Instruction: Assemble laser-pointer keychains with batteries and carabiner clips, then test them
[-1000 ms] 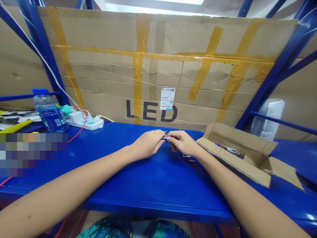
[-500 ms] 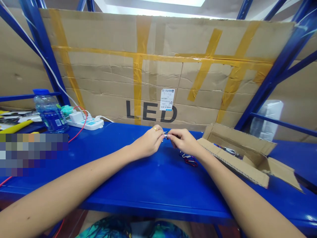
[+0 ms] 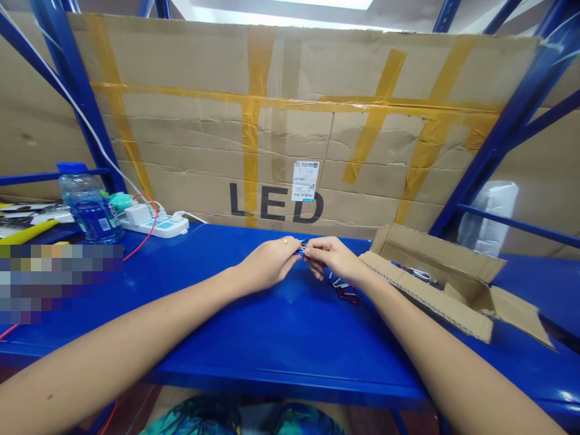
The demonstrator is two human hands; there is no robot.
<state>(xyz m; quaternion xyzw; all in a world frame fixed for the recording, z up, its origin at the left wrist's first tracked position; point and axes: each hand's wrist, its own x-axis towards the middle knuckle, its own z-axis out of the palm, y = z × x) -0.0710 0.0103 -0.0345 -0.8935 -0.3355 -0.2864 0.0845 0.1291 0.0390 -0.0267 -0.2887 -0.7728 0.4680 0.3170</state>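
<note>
pinching a small metal clip (image 3: 301,248), left hand (image 3: 267,263) and right hand (image 3: 333,258) in narrow grip, wire carabiners (image 3: 348,295) beside

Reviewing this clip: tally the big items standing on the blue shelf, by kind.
Water bottle: 1
Power strip: 1
Cardboard box: 1
Total: 3

Glossy blue shelf (image 3: 290,356); tan cardboard (image 3: 181,139) crossed with yellow tape (image 3: 254,103); black "LED" letters (image 3: 276,203); red carabiner (image 3: 348,296); blue-silver clip (image 3: 299,249); teal-patterned cloth (image 3: 194,420).
</note>
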